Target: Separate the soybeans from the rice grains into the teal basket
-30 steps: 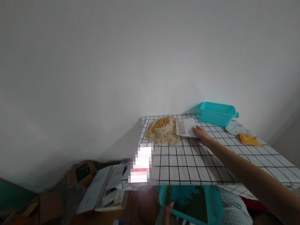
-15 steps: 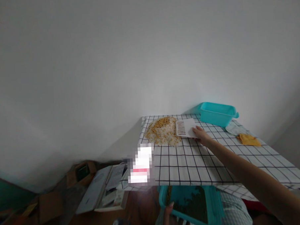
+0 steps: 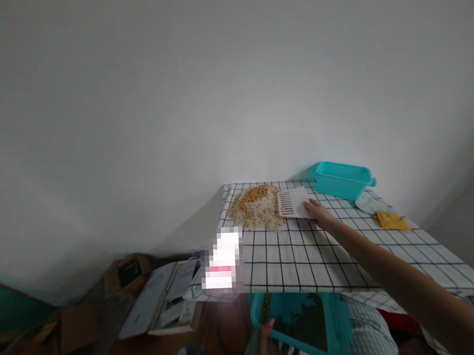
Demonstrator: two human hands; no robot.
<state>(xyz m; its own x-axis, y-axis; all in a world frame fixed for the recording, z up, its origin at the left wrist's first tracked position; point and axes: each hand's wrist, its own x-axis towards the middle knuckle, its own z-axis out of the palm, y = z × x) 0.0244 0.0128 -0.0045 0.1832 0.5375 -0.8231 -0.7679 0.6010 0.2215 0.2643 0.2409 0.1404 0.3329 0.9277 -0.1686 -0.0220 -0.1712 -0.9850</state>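
Grasping one scoop [image 3: 293, 203], right hand [image 3: 321, 214]; left hand [image 3: 267, 339] gripping first tub [image 3: 341, 324]; second tub [image 3: 341, 181] beyond.

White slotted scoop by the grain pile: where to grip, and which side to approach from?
Grip the plain, unslotted end of the white slotted scoop, coming from its right, the near side. Its slotted edge faces left against the grain pile, so only the solid end is free; the right hand holds it there. The left hand holds the teal tray.
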